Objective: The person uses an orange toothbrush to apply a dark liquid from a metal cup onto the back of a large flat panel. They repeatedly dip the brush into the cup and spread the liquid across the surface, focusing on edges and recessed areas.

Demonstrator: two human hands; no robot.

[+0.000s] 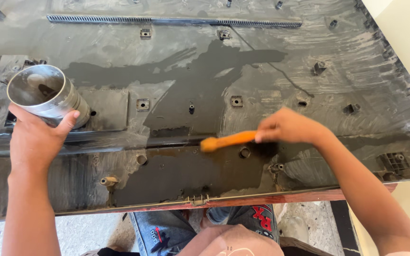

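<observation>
Right hand (288,127) grips orange brush (228,140), mid-panel (338,57).

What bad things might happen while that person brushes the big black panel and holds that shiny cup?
The metal cup in the left hand is tipped on its side, so anything inside might spill. The wet patch may run off the panel's near edge onto the jeans below. The right hand holding the orange brush might scrape on the small raised posts.
</observation>
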